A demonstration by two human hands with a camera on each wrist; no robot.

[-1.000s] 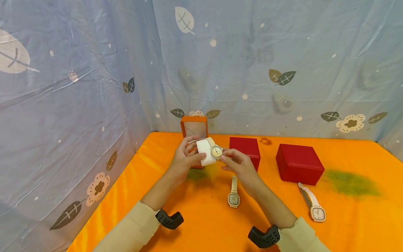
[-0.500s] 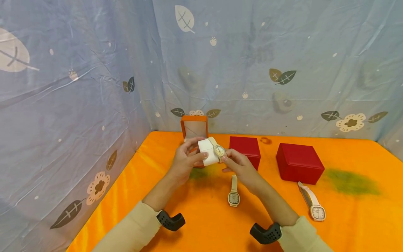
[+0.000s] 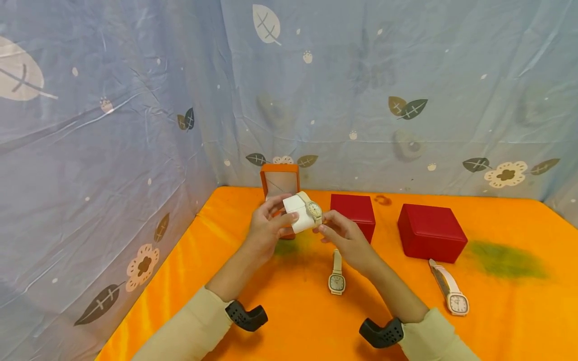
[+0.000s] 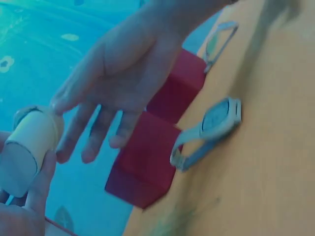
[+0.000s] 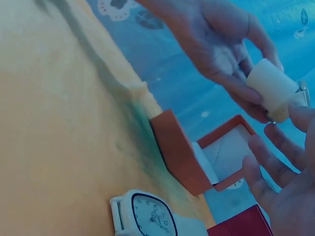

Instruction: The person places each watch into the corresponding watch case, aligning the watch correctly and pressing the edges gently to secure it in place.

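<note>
My left hand (image 3: 262,228) grips a white watch cushion (image 3: 301,221), its thumb across the near side. Around the cushion's right end goes a cream-strapped wristwatch (image 3: 314,209) with a round face. My right hand (image 3: 347,240) pinches the watch's lower strap near the face between thumb and forefinger; the other fingers spread loosely in the right wrist view. Both hands hold these above the table. Behind the left hand an orange box (image 5: 179,152) stands with its lid up and a pale lining inside; the hand and cushion partly hide it in the head view.
Two closed red boxes, one behind the right hand (image 3: 354,205) and another red box (image 3: 431,228) farther right, stand on the orange cloth. A square-faced watch (image 3: 336,283) lies between the forearms; another watch (image 3: 458,303) lies at right. A patterned blue curtain (image 3: 334,110) hangs behind.
Both hands have shifted slightly right, then a little up with the cushion. The watch face has turned more to the right, and the right fingers have moved to its lower strap.
</note>
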